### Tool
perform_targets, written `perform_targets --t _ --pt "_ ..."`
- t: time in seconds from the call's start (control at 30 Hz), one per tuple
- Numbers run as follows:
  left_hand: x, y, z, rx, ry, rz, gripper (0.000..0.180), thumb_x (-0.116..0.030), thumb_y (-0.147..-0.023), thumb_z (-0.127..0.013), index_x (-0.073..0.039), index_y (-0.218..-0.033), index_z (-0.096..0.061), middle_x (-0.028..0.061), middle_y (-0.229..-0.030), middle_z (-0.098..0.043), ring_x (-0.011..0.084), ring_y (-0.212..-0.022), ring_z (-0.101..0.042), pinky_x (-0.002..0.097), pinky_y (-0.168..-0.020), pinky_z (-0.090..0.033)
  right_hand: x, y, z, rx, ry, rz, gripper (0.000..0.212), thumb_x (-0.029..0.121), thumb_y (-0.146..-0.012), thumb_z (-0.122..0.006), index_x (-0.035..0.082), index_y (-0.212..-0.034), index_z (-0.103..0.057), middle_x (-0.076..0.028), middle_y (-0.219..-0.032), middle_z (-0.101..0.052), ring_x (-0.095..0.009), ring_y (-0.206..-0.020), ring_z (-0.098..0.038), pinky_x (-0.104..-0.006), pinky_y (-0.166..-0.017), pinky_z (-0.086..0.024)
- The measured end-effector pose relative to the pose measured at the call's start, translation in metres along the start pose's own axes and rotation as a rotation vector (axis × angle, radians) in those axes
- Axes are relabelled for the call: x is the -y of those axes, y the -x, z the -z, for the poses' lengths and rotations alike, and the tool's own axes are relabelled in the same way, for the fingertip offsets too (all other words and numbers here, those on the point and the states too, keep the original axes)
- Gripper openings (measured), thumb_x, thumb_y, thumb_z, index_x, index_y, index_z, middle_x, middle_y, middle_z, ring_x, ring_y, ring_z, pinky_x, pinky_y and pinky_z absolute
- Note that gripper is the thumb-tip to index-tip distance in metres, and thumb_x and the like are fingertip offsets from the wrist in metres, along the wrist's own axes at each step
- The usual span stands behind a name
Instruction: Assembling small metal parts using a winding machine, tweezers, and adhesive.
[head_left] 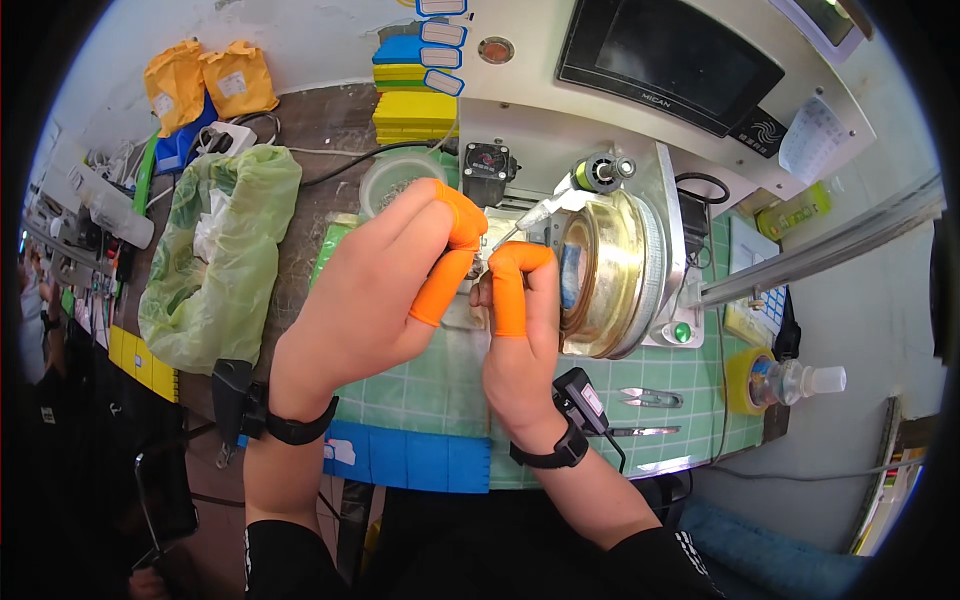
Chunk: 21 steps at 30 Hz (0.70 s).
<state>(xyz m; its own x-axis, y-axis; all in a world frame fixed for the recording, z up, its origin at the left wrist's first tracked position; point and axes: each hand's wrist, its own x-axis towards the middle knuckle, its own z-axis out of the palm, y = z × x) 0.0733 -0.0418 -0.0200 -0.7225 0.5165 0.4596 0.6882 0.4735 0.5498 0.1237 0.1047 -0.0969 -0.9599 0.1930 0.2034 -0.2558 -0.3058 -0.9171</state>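
My left hand [370,275], with orange finger cots on thumb and forefinger, is closed in a pinch in front of the bench machine. My right hand [522,330], also wearing an orange finger cot, is closed close beside it, the fingertips of both nearly meeting. Whatever they hold is too small and too covered to make out. A thin metal tip on a pale nozzle [537,215] points down to the gap between the hands. Right of them stands a large round drum [615,275] with a yellowish clear rim. A small black motor [487,172] sits just beyond my fingers.
A green cutting mat [400,395] covers the bench, with tweezers [640,432] and small snips [652,398] on the right. A bin lined with a green bag [215,260] stands left, a round clear tub [405,180] behind my left hand. A squeeze bottle [790,382] is far right.
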Motion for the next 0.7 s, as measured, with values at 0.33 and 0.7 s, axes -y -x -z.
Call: perform_targets --t 0.33,0.7 --pt "-0.012 -0.001 -0.002 0.003 -0.190 -0.028 0.024 0.006 -0.090 -0.067 0.001 -0.111 -0.060 0.0202 -0.111 -0.061 0.0439 -0.091 -0.062 0.0457 -0.077 -0.053 0.001 -0.005 -0.001 -0.001 0.018 -0.057 0.019 0.023 -0.116 -0.052 0.007 -0.126 -0.054 -0.001 -0.107 -0.056 -0.008 -0.087 -0.053 -0.0256 -0.082 -0.046" --pt "-0.013 0.004 -0.006 -0.023 -0.247 -0.045 0.023 0.005 -0.090 -0.067 -0.001 -0.112 -0.061 0.0201 -0.114 -0.061 0.0438 -0.091 -0.064 0.0449 -0.075 -0.054 -0.007 -0.004 0.002 0.058 0.016 0.067 0.021 0.010 -0.112 -0.055 0.006 -0.131 -0.048 -0.006 -0.120 -0.054 -0.013 -0.102 -0.055 -0.0309 -0.093 -0.048"
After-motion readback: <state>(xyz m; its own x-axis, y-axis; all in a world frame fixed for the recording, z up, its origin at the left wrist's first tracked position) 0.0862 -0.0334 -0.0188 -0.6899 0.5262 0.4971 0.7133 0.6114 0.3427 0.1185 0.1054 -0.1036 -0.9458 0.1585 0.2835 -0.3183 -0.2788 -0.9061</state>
